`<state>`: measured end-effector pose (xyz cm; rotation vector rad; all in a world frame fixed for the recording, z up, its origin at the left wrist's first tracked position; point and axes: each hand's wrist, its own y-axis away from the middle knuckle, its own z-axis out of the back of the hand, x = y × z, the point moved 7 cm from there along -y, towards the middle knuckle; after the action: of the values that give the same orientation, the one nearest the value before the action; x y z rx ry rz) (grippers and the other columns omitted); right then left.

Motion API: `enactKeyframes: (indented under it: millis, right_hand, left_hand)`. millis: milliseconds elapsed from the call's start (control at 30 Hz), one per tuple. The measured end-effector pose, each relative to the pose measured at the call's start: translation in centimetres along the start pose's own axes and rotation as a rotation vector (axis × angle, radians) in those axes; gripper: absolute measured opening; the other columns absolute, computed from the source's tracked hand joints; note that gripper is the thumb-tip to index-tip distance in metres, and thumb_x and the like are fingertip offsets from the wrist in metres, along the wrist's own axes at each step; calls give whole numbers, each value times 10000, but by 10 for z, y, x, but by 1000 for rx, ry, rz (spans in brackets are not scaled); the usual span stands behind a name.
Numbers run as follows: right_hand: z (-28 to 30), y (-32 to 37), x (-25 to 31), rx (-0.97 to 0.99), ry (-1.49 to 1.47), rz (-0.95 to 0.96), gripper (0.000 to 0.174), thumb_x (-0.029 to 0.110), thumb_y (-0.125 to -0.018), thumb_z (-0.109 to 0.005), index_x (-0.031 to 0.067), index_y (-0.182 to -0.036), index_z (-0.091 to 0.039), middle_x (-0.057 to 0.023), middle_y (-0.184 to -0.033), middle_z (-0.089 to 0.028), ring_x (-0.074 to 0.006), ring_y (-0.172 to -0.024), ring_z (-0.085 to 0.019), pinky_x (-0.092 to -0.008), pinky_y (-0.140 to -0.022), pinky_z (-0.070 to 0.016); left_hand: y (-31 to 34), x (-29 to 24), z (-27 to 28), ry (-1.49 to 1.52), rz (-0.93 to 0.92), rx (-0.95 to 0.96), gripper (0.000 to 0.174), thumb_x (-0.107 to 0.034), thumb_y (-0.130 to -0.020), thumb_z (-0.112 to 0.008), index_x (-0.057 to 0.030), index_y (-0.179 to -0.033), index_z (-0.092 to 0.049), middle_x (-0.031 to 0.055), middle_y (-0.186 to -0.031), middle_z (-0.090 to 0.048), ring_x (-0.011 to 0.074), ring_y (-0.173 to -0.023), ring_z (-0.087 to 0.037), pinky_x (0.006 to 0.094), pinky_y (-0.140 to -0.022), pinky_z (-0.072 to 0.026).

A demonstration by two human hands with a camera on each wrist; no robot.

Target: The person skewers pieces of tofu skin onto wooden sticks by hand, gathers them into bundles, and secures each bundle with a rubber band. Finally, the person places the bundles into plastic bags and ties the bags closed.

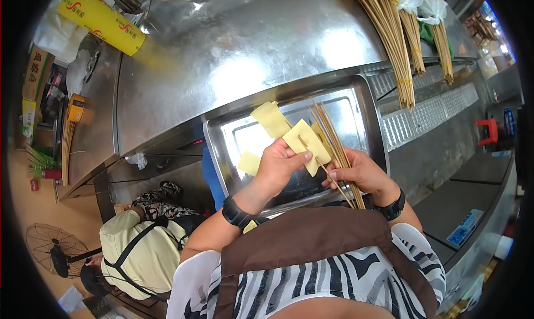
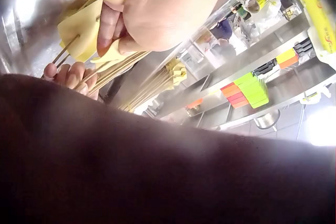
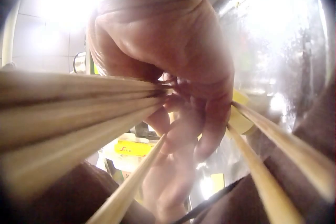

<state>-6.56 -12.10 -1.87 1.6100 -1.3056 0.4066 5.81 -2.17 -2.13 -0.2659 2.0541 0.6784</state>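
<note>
In the head view the left hand (image 1: 282, 166) pinches a pale yellow sheet (image 1: 307, 146) with a stick through it. Close on its right, the right hand (image 1: 360, 173) holds a bundle of thin wooden sticks (image 1: 340, 146), and its fingertips grip the lower part of the stick in the sheet. Another yellow piece shows behind the held sheet. In the left wrist view the sheet (image 2: 83, 32) hangs at the left hand (image 2: 152, 8). Across the right wrist view, sticks (image 3: 79, 98) extend from the right hand (image 3: 157, 40).
Under the hands lies a metal tray (image 1: 384, 152) with yellow sheets (image 1: 270, 119) in it. Bundles of skewers (image 1: 397, 57) lie at the upper right of the steel counter (image 1: 222, 52). A yellow roll (image 1: 103, 21) is at upper left. Another person (image 1: 133, 252) is at lower left, near a fan (image 1: 55, 249).
</note>
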Motion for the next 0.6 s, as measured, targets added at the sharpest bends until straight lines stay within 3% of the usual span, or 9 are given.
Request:
enactKeyframes:
  millis: [133,233,433,500,600]
  right_hand:
    - [1,-1,0,-4,-3,1,314,10,-825,-619,-3,-1115,-499,-44,-828,-599,-138,-673,-637,-371,-825,-531]
    - [-1,1,1,6,-13,3,189,26,-839,-637,16,-988,-522,-15,-816,-567,-124,-725,-622,-365,-807,-541]
    - [0,8,11,-72,218,67,160,87,-859,-639,29,-992,-572,11,-849,-584,-74,-790,-577,-257,-683,-500]
    - [0,13,17,-136,301,82,154,120,-872,-630,39,-995,-585,-6,-872,-604,-71,-755,-573,-210,-621,-448]
    - [1,12,7,8,108,-10,165,107,-886,-604,12,-1019,-579,-43,-890,-617,-113,-784,-603,-225,-662,-494]
  left_hand:
    - [0,5,-2,-16,39,13,325,-14,-865,-611,-15,-1179,-525,102,-1031,-661,159,-890,-654,274,-744,-537]
    - [-4,9,-1,78,54,29,300,-53,-885,-597,-10,-1173,-524,104,-1037,-658,160,-890,-654,283,-741,-543]
    - [-14,17,3,102,94,-1,268,-99,-908,-571,-4,-1155,-528,97,-1023,-655,167,-873,-660,297,-725,-563]
    - [-16,16,1,74,102,1,261,-93,-907,-570,-2,-1148,-531,91,-1011,-657,166,-867,-661,293,-717,-564]
    - [-22,19,4,-21,80,-30,220,-113,-914,-569,-7,-1107,-577,76,-985,-669,139,-796,-662,259,-655,-551]
